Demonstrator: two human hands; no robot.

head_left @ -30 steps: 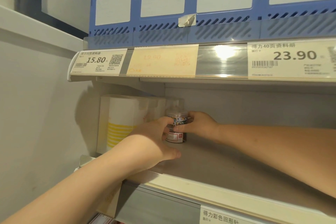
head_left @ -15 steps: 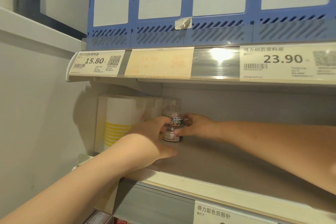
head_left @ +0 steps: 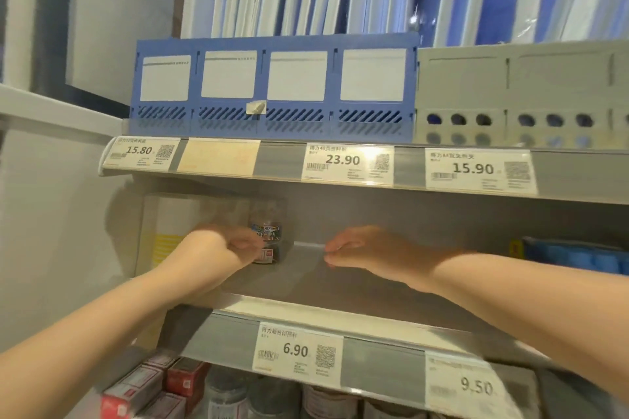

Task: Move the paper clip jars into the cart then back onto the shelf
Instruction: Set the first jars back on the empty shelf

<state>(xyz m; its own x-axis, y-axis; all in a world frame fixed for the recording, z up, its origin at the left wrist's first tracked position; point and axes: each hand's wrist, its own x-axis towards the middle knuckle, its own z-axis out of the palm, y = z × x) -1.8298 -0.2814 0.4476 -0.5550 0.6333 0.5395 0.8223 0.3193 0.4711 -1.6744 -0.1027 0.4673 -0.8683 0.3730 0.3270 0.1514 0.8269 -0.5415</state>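
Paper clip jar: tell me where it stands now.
Head view: the paper clip jar stands at the left back of the grey shelf, beside the white-and-yellow box, just behind the left hand.

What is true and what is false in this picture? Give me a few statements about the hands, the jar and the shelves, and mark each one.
1. The paper clip jar stands on the shelf. True.
2. The right hand grips the jar. False: it hovers apart from the jar, to its right, and holds nothing.
3. The price tag below the left end of the blue organiser reads 15.80. True.
4. The jar stands to the left of the white box with yellow stripes. False: it stands to the right of that box.
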